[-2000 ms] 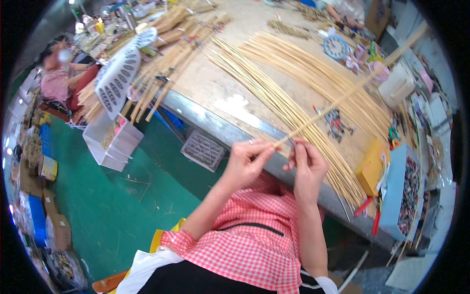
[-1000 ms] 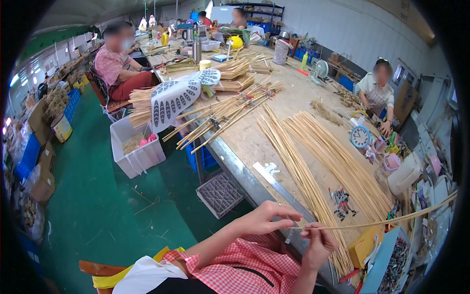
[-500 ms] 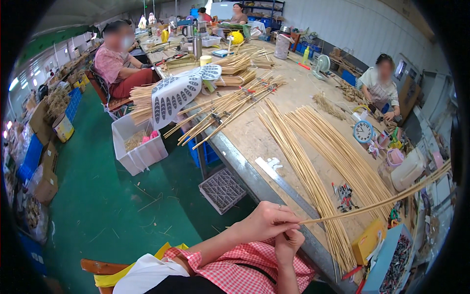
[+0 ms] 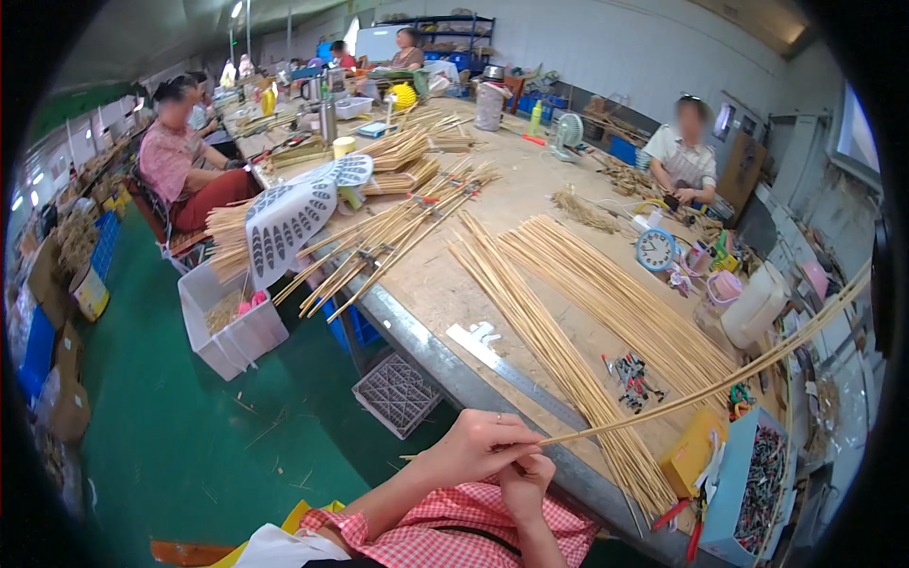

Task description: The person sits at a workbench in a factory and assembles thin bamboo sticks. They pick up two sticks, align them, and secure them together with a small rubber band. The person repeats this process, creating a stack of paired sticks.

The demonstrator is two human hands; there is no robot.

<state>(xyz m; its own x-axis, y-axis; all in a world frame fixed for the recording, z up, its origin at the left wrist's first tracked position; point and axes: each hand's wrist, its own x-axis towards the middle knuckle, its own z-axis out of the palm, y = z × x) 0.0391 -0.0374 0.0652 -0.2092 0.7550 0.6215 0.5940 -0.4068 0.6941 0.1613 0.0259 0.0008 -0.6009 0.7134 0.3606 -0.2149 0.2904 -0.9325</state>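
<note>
My left hand is closed, thumb and fingers pinching the near end of a few long, thin bamboo sticks. These reach up to the right in a slight bend, above the table. Just below, my right hand is curled up against the left at the same end. Its fingers are partly hidden, and the sticks appear to pass between the two hands. Beyond them, two spreads of similar sticks lie on the table: a narrower bundle and a wider one.
Small clips lie piled between the sticks and a yellow box. A blue box full of clips stands at the near right, beside red-handled pliers. A metal ruler lies along the table edge. Co-workers sit at the far sides.
The whole view has turned somewhat, so the table and surroundings sit further left. My hands stay together on the stick ends, with the sticks still slanting up to the right.
</note>
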